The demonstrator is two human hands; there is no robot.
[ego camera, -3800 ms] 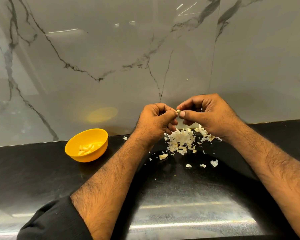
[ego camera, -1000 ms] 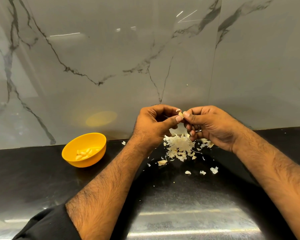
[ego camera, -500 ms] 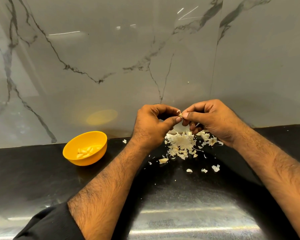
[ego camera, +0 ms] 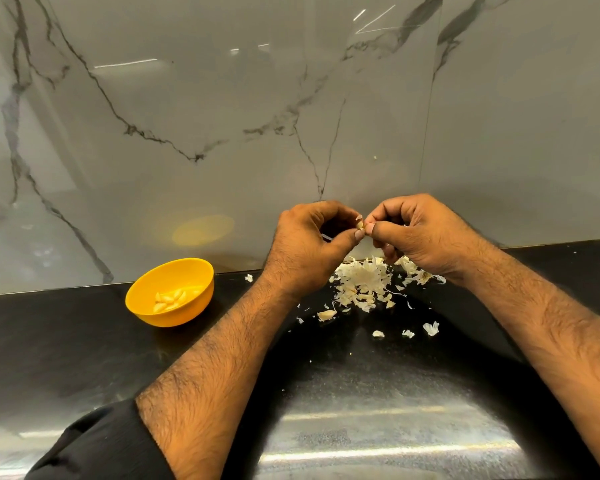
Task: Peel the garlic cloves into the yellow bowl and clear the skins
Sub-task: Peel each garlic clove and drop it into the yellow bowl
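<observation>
My left hand (ego camera: pixel 309 247) and my right hand (ego camera: pixel 423 237) meet above the counter, and both pinch one small garlic clove (ego camera: pixel 360 224) between thumb and fingertips. Most of the clove is hidden by the fingers. Right below the hands lies a heap of white garlic skins (ego camera: pixel 362 284) on the black counter. The yellow bowl (ego camera: pixel 160 311) stands to the left, against the wall, with several peeled cloves (ego camera: pixel 169 300) inside it. One unpeeled clove (ego camera: pixel 327 315) lies at the near edge of the heap.
Loose skin scraps (ego camera: pixel 430 328) are scattered on the black counter (ego camera: pixel 66 341) in front of the heap, and one scrap (ego camera: pixel 248 278) lies near the wall. A grey marble wall (ego camera: pixel 222 116) rises directly behind the counter.
Both hands stay together pinching the clove and have shifted only slightly; the fingertips have worked at its skin. The bowl and skin heap have not moved.
</observation>
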